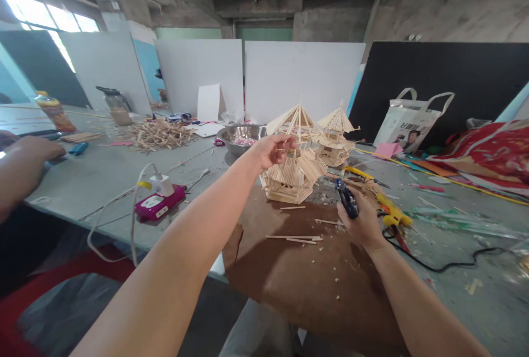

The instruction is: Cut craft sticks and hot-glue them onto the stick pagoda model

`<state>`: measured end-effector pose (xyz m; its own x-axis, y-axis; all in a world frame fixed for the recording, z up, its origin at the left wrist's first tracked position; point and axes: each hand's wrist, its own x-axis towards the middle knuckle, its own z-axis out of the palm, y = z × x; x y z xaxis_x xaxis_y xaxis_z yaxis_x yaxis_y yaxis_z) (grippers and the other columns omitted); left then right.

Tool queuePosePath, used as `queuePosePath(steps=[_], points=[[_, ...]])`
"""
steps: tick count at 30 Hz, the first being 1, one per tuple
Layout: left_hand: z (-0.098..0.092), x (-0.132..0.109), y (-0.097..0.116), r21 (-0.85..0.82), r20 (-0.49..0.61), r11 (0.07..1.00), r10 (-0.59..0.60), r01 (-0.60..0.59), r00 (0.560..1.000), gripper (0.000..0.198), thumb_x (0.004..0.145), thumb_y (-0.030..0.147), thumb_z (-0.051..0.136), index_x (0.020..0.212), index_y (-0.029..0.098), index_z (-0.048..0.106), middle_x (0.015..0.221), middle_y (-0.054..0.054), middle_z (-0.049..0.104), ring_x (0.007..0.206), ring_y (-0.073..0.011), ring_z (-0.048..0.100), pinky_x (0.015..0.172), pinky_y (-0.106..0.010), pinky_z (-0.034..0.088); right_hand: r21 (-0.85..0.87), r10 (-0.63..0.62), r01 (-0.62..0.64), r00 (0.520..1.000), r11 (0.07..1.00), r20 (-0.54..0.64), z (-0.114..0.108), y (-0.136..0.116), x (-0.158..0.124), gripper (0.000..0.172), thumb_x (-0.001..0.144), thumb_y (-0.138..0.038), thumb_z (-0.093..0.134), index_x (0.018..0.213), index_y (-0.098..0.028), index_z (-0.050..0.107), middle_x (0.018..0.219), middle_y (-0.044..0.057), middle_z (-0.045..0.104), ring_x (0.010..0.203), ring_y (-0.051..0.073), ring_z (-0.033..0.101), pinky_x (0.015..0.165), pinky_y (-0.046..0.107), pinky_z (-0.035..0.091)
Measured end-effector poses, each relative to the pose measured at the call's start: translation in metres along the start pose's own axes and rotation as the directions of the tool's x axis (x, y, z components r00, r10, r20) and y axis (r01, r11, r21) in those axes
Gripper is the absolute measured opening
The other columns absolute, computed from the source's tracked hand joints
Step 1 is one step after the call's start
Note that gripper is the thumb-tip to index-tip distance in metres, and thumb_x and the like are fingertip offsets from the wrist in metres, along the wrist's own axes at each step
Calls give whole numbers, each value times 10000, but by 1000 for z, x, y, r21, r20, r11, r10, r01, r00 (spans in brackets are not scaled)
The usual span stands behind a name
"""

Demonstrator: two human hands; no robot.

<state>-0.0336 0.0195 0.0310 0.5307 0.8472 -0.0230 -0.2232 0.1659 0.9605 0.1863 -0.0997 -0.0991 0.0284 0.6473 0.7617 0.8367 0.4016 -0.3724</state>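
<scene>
In the middle of the head view stands a pavilion model (pixel 289 178) built from thin wooden sticks, with a tiered roof. My left hand (pixel 276 151) is at its upper tier, fingers curled together in front of the sticks. Whatever those fingers pinch is too small to make out. To the right of the model, my right hand (pixel 364 219) is closed round a dark blue hand tool (pixel 346 198), whose exact kind is unclear. Several loose sticks (pixel 293 237) lie on the brown board (pixel 285 280) in front of the model.
Behind stands a second stick pavilion (pixel 335 131), beside a metal bowl (pixel 242 139). A yellow glue gun (pixel 392 211) with a black cord lies at right. A magenta power strip (pixel 161 203) and a stick pile (pixel 159 135) are left. Another person's hand (pixel 41 149) shows at far left.
</scene>
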Motion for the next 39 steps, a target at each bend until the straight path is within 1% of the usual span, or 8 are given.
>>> queuePosePath(steps=[7, 18, 22, 27, 30, 31, 35, 39], points=[[-1, 2, 0, 11, 6, 1000, 1, -1, 1000, 167, 652, 233, 543, 760, 123, 605, 619, -37, 593, 332, -14, 335, 335, -178, 184, -9, 5, -5, 1000, 1000, 5, 0, 0, 0, 413, 631, -225, 474, 1041, -198, 430, 951, 76, 555, 851, 216, 527, 721, 348, 411], [0, 2, 0, 45, -39, 999, 20, -18, 999, 138, 662, 232, 558, 745, 131, 602, 628, -25, 588, 320, -5, 340, 320, -161, 184, -5, 20, -20, 999, 1000, 29, 0, 0, -1, 426, 630, -218, 482, 1051, -195, 424, 954, 75, 551, 846, 216, 527, 728, 351, 407], [-2, -6, -5, 64, -26, 997, 36, -34, 999, 135, 670, 234, 559, 750, 131, 593, 636, -24, 591, 324, -2, 342, 316, -157, 200, 10, 20, -20, 999, 1000, 36, 0, 0, -1, 428, 624, -209, 485, 1047, -199, 419, 948, 75, 550, 839, 218, 529, 722, 354, 409], [-8, -42, -36, 232, -27, 965, 130, -121, 991, 173, 633, 278, 597, 721, 135, 557, 621, -13, 591, 327, -12, 365, 309, -155, 242, 12, 20, -21, 999, 1000, 31, -2, -3, 1, 418, 630, -210, 479, 1044, -200, 415, 952, 78, 544, 857, 222, 521, 723, 355, 406], [-6, -60, -62, 388, 25, 909, 152, -150, 988, 221, 636, 336, 582, 726, 136, 563, 617, -6, 591, 338, -13, 373, 322, -154, 267, 16, 24, -24, 999, 1000, 28, -3, -4, 3, 420, 633, -197, 469, 1049, -198, 411, 966, 81, 537, 880, 221, 509, 739, 353, 401], [-4, -62, -69, 447, 58, 884, 126, -139, 990, 230, 635, 348, 578, 715, 132, 572, 615, -7, 593, 332, -11, 369, 320, -155, 258, 14, 27, -28, 999, 1000, 29, -2, -4, 3, 427, 630, -194, 469, 1052, -197, 408, 965, 81, 536, 881, 222, 507, 739, 354, 401], [12, -56, -87, 580, 163, 798, 84, -164, 983, 245, 625, 351, 578, 713, 124, 609, 566, 3, 570, 344, -10, 350, 340, -154, 278, 9, 32, -32, 999, 999, 27, -2, -3, 4, 442, 624, -181, 465, 1061, -194, 399, 955, 76, 533, 858, 216, 506, 744, 356, 399], [22, -45, -98, 624, 160, 757, 119, -194, 980, 259, 638, 349, 563, 744, 118, 617, 555, -7, 560, 345, -18, 341, 334, -160, 282, 0, 33, -33, 999, 999, 30, -3, -4, 6, 440, 628, -180, 459, 1062, -199, 391, 952, 75, 530, 843, 214, 506, 742, 359, 397]])
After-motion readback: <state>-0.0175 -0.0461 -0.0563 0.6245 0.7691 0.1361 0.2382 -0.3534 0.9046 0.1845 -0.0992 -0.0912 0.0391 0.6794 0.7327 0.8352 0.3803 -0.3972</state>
